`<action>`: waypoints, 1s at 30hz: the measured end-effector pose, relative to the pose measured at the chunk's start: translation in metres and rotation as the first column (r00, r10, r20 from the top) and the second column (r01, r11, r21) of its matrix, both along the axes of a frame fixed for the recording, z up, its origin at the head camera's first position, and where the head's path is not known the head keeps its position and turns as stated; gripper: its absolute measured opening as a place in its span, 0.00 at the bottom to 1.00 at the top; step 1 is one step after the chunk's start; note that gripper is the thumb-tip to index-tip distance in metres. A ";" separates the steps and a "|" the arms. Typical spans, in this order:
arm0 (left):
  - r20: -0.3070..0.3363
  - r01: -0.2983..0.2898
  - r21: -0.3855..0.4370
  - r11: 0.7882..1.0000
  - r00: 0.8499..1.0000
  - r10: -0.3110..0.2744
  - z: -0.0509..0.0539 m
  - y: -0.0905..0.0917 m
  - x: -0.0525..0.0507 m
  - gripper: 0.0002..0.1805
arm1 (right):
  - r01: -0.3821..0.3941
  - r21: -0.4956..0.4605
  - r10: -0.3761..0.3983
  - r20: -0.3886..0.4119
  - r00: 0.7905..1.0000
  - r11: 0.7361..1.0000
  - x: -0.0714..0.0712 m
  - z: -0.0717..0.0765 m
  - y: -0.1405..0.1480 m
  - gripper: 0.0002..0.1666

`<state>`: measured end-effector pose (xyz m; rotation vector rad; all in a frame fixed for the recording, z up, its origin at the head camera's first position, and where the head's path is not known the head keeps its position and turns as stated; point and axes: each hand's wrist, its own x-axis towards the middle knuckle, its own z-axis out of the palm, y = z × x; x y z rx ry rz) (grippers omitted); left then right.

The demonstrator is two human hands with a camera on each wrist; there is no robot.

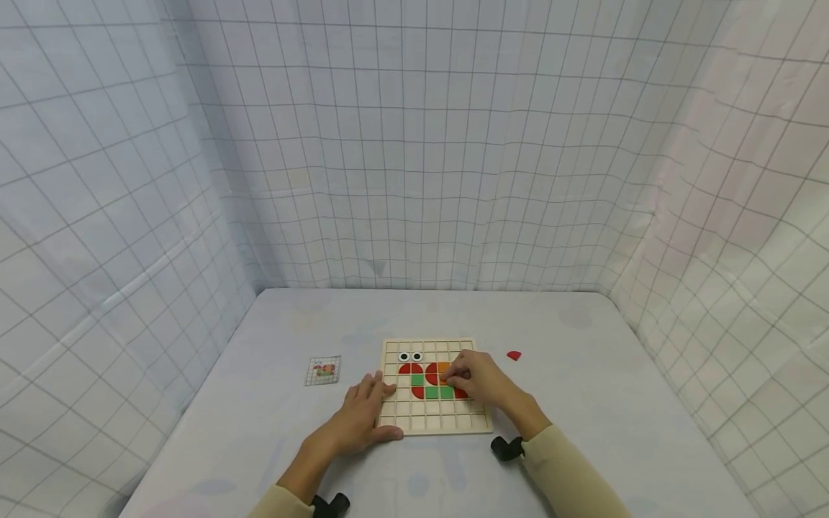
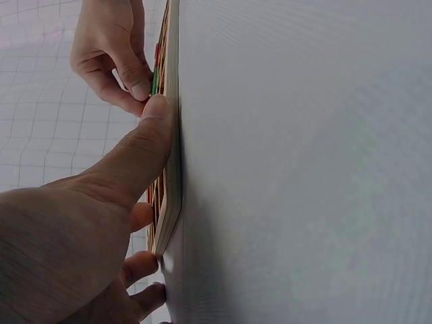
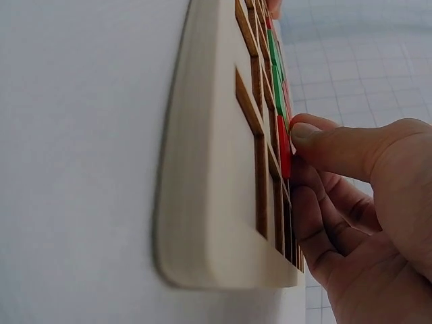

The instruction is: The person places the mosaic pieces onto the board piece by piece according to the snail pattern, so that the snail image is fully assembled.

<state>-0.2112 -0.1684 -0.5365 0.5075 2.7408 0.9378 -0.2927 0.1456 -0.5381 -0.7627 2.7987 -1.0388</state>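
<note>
A square wooden grid board [image 1: 434,424] lies flat on the table, bearing red, green and orange tiles and two eye tiles [image 1: 411,357]. My left hand [image 1: 363,414] rests at the board's left side, fingers spread over its edge. In the left wrist view its thumb [image 2: 138,152] presses on the board's near edge. Over the tiles, my right hand [image 1: 478,378] brings thumb and index finger together at an orange tile [image 1: 443,367], which the fingers partly cover. The right wrist view shows the thumb beside a red tile [image 3: 283,145]; whatever sits between the fingertips is hidden there.
Left of the board lies a small pattern card [image 1: 323,370] with a coloured picture on a grid. A loose red quarter-round tile [image 1: 514,355] lies to the right of the board. White gridded curtains [image 1: 414,180] enclose the table's back and sides.
</note>
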 end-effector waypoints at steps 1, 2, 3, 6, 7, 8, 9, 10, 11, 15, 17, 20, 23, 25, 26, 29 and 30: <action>0.001 0.000 0.000 1.000 1.000 0.000 0.000 0.000 0.000 0.48 | -0.002 -0.005 0.002 0.000 1.000 1.000 0.000 0.000 0.001 0.05; 0.000 0.000 0.000 1.000 1.000 0.000 0.000 0.000 0.000 0.48 | -0.002 -0.007 0.002 0.000 1.000 1.000 0.000 0.000 0.001 0.05; 0.000 0.002 -0.001 1.000 1.000 -0.002 0.000 0.000 0.000 0.48 | -0.008 -0.012 0.008 -0.006 1.000 1.000 0.000 0.000 0.002 0.05; 0.002 0.000 -0.002 1.000 1.000 0.000 0.000 0.000 0.000 0.48 | -0.007 -0.014 0.006 -0.011 1.000 1.000 -0.001 -0.001 0.004 0.06; 0.003 0.000 -0.002 1.000 1.000 0.000 0.000 -0.001 0.000 0.48 | -0.004 -0.015 0.004 -0.012 1.000 1.000 -0.002 -0.001 0.004 0.06; 0.003 0.000 -0.001 1.000 1.000 0.000 0.000 -0.001 0.000 0.48 | -0.001 -0.015 0.000 -0.013 1.000 1.000 -0.002 -0.001 0.005 0.06; 0.005 0.000 -0.001 1.000 1.000 0.000 0.000 -0.001 0.000 0.48 | 0.003 -0.018 -0.003 -0.014 1.000 1.000 -0.003 -0.001 0.006 0.06; 0.005 -0.002 -0.001 1.000 1.000 0.002 -0.001 -0.001 -0.001 0.48 | 0.012 -0.019 -0.012 -0.007 1.000 1.000 -0.003 0.000 0.007 0.06; 0.006 -0.002 -0.002 1.000 1.000 0.002 -0.001 -0.001 -0.001 0.48 | 0.015 -0.022 -0.015 -0.008 1.000 1.000 -0.003 0.001 0.008 0.06; 0.005 -0.007 -0.002 1.000 1.000 0.007 -0.002 -0.001 0.000 0.48 | 0.023 -0.030 -0.024 -0.020 1.000 0.999 -0.006 0.006 0.016 0.05; 0.003 -0.009 0.000 1.000 1.000 0.009 -0.002 -0.001 0.000 0.48 | 0.030 -0.023 -0.031 -0.036 0.999 0.999 -0.008 0.009 0.020 0.05; -0.001 -0.007 0.002 1.000 1.000 0.007 -0.002 0.000 0.001 0.49 | 0.057 -0.007 -0.058 -0.060 0.997 0.998 -0.011 0.012 0.028 0.06; -0.002 -0.005 0.005 1.000 1.000 0.005 -0.001 0.000 0.001 0.49 | 0.105 0.009 -0.104 -0.080 0.991 0.994 -0.013 0.016 0.036 0.07; -0.002 -0.004 0.006 1.000 1.000 0.004 0.000 0.001 0.002 0.49 | 0.139 0.016 -0.138 -0.080 0.987 0.990 -0.016 0.015 0.042 0.08; 0.000 -0.003 0.006 1.000 1.000 0.003 0.001 0.001 0.002 0.49 | 0.155 0.020 -0.153 -0.080 0.985 0.988 -0.017 0.015 0.046 0.09; 0.003 0.001 0.005 1.000 1.000 -0.001 0.003 0.001 0.003 0.48 | 0.199 0.018 -0.197 -0.082 0.977 0.980 -0.021 0.014 0.057 0.11; 0.005 0.002 0.003 1.000 1.000 -0.002 0.003 0.001 0.002 0.48 | 0.210 0.020 -0.208 -0.090 0.974 0.977 -0.022 0.012 0.060 0.11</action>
